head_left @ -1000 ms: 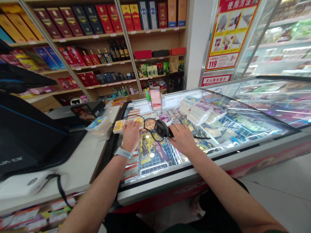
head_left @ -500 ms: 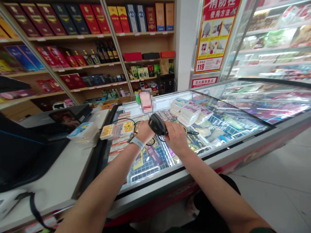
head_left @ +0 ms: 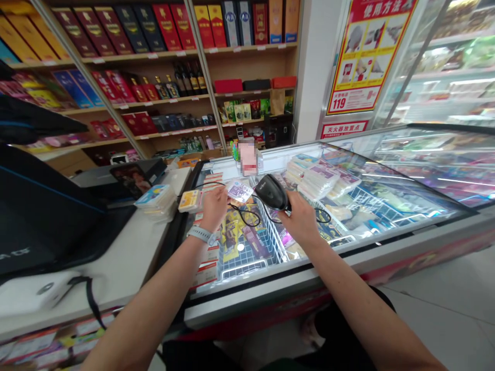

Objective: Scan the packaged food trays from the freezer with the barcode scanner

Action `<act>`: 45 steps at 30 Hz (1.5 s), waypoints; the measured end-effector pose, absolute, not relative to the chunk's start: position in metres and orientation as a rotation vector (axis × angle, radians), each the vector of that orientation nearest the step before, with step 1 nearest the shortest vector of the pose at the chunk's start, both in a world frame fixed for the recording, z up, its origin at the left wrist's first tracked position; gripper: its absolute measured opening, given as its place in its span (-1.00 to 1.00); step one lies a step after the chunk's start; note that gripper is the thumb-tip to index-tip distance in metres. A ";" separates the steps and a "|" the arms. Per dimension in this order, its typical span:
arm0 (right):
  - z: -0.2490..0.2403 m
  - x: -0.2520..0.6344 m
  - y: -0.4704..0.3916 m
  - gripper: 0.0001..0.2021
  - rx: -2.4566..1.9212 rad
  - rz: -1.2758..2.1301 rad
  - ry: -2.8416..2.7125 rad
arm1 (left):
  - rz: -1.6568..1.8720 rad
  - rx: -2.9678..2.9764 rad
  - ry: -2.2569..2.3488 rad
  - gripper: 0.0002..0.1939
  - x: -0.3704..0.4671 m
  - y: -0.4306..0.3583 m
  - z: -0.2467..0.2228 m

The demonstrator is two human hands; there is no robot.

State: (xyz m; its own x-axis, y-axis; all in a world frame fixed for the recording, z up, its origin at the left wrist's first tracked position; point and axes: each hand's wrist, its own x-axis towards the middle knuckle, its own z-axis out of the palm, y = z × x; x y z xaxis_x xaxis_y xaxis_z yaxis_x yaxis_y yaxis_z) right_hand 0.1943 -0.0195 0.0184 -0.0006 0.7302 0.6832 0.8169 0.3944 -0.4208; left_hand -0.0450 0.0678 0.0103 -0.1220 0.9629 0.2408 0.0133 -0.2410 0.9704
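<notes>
My left hand [head_left: 215, 206], with a watch on its wrist, pinches a small flat packet with purple print [head_left: 240, 190] over the glass-topped freezer. My right hand [head_left: 301, 215] is wrapped round a black handheld scanner [head_left: 271, 192], whose head points left at the packet. A black cable [head_left: 247, 215] loops below the packet and past the scanner's right side. Left of my left hand, a yellow-labelled pack [head_left: 189, 201] lies at the freezer's edge. Stacked packs with a blue and yellow label [head_left: 155, 200] stand on the white counter.
A freezer [head_left: 332, 263] holds wire baskets and packets under glass. On its glass to the right lie stacked packs [head_left: 319, 178]. A monitor [head_left: 42, 216] and white device [head_left: 38, 292] occupy the left counter. Shelves [head_left: 166, 54] of boxes and bottles rise behind.
My left hand has moved left from the scanner, and the packet now shows between them. My right hand and the scanner have shifted slightly right. The camera view has turned left.
</notes>
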 end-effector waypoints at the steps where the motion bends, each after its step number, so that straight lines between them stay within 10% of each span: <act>1: 0.018 0.194 -0.019 -0.62 -1.361 -0.107 -1.753 | 1.489 1.274 1.154 -0.74 -0.049 0.065 0.009; 14: 0.017 0.182 -0.021 -0.60 -1.159 -0.062 -2.071 | 1.503 0.923 0.887 -0.91 -0.056 0.044 0.003; 45: 0.015 0.180 -0.018 -0.80 -1.155 0.068 -1.965 | 1.365 0.890 0.647 -0.63 -0.032 0.026 0.001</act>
State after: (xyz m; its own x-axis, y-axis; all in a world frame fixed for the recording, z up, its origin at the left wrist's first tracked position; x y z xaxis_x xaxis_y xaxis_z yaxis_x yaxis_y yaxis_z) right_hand 0.1796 -0.0184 0.0154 -0.2279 0.7433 0.6289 0.6984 0.5749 -0.4264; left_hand -0.0321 0.0258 0.0009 0.1227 0.9870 0.1037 -0.5443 -0.0204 0.8387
